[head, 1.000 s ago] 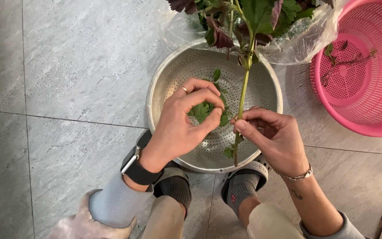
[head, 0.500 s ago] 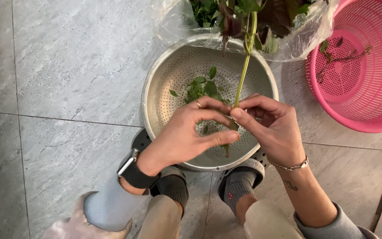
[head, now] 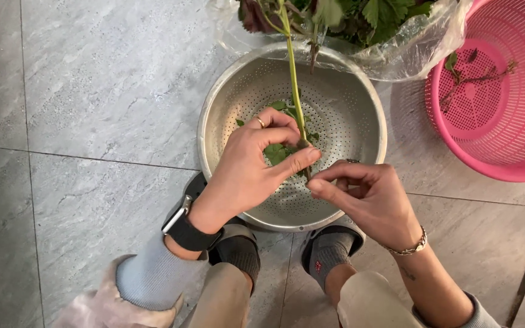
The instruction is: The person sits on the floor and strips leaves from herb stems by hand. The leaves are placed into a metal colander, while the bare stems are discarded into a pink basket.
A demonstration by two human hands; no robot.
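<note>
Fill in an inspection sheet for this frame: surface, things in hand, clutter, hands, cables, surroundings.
Surface: grey tiled floor.
Things in hand: green stem over a metal colander with a few leaves inside.
Clutter: clear plastic bag of leafy greens; pink basket holding one sprig.
Hands: left hand pinches the stem's lower end; right hand beside it, fingertips pinched together, off the stem.
Cables: nothing seen.
Surroundings: the person's knees and socked feet at the bottom edge; a dark rod at the right edge.

Soft even daylight, faint shadows, sharp focus
</note>
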